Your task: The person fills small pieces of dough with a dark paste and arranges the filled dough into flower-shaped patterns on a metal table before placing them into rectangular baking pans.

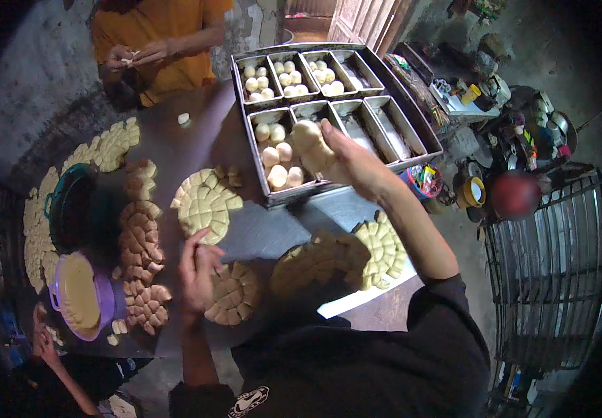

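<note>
My right hand (pixel 346 161) reaches forward over a metal tray of loaf tins (pixel 412 124) and grips a pale dough ball (pixel 309 143) just above the near left tin (pixel 273 150), which holds several dough balls. My left hand (pixel 197 268) rests on the dark table, its fingers closed around a small piece of dough at the edge of a round slab cut into squares (pixel 234 296). Another cut round of pale dough (pixel 205 202) lies just beyond that hand.
More cut dough rounds (pixel 370 254) lie by my right arm, and rows of pieces (pixel 140 244) run down the left. A purple bowl (pixel 85 296) and a dark green bowl (pixel 71 205) stand left. Another person in orange (pixel 158 45) works dough opposite. A third person's hand (pixel 39 334) shows lower left.
</note>
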A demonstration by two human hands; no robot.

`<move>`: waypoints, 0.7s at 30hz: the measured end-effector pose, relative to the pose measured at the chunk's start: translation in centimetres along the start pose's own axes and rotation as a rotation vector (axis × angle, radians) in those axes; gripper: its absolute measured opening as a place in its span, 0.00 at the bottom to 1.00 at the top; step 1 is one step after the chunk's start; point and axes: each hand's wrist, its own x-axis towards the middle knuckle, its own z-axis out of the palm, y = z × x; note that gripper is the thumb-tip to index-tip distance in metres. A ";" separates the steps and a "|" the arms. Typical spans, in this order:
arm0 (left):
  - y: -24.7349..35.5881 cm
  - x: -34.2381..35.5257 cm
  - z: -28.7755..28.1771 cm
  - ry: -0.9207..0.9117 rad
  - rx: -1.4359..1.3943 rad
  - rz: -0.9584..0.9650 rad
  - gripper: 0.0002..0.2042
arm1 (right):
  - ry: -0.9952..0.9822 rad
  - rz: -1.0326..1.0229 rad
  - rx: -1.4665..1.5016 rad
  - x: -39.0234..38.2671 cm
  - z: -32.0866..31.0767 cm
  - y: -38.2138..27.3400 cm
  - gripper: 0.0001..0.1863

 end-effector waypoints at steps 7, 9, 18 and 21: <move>6.2 7.3 12.7 -0.060 0.224 0.374 0.12 | 0.210 -0.143 -0.866 4.0 -6.8 4.0 0.20; 7.1 8.6 14.6 -0.062 0.349 0.483 0.12 | 0.172 -0.253 -1.036 3.9 -7.6 3.8 0.16; 6.2 12.5 24.6 -0.095 0.906 0.425 0.20 | -0.199 -0.409 -1.450 10.9 -11.7 3.7 0.15; 5.9 12.1 25.0 -0.088 0.963 0.431 0.19 | -0.140 -0.436 -1.375 11.4 -12.1 2.3 0.15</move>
